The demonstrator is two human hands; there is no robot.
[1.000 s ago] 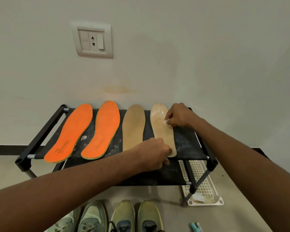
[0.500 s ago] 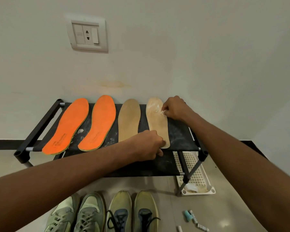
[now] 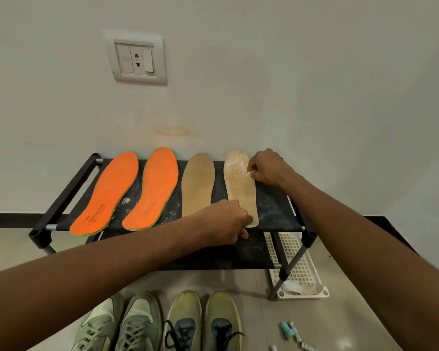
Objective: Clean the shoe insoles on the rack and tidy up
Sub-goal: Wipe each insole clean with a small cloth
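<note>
Here — both hands (image 3: 228,221) curled on insole (image 3: 241,191)

A: Where did the left hand (image 3: 226,221) sit?

B: Low and centre. The left forearm entered from the lower left corner and ran up and to the right, nearly straight. Hand was palm down, knuckles up, fingers curled under, fingertips pressed against the near end of the pale insole (image 3: 241,188).

A: And the right hand (image 3: 265,168)?

B: Farther away, at the far part of the same insole. The right forearm came in from the lower right edge and angled up and to the left. Fingers were curled, pinching a small white wad (image 3: 250,174) between thumb and fingertips, held against the insole's surface.

A: Did the hands touch?

B: No, they were apart.
</note>
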